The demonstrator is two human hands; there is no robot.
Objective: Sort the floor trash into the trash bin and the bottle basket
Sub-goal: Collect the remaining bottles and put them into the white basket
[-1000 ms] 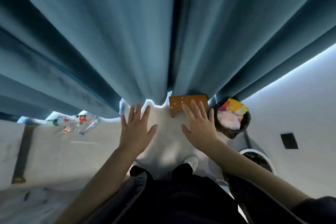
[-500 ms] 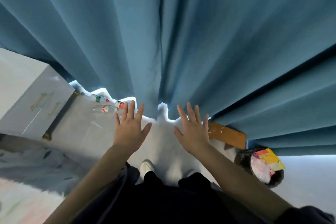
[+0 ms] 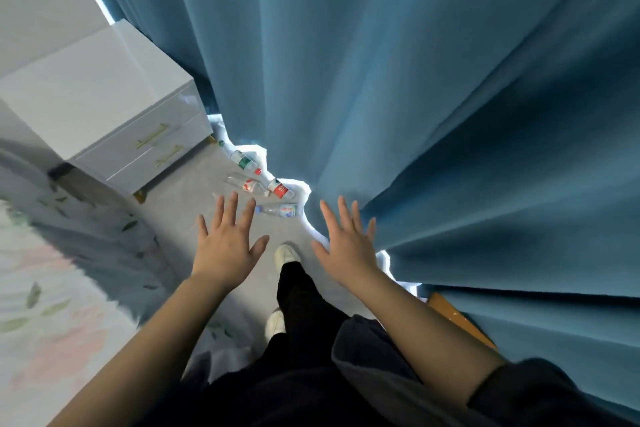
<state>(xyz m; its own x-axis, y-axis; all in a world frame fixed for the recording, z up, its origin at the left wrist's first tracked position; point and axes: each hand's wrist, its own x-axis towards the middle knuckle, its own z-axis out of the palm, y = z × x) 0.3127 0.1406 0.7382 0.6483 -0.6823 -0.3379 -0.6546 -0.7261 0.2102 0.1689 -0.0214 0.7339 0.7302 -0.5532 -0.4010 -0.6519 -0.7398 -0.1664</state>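
Beside the blue curtain, I kept my left hand and right hand spread wide, holding nothing. Four plastic bottles lay on the floor at 12 o'clock, by the hem. I judged them light, crushable and slick, best taken mid-body across the label.

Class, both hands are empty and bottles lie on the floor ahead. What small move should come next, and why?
Probably a step forward and a reach down with the left hand for the blue-labelled bottle. The left hand and the right hand are open and hold nothing, and that bottle lies on the floor nearest the person, beside the curtain.
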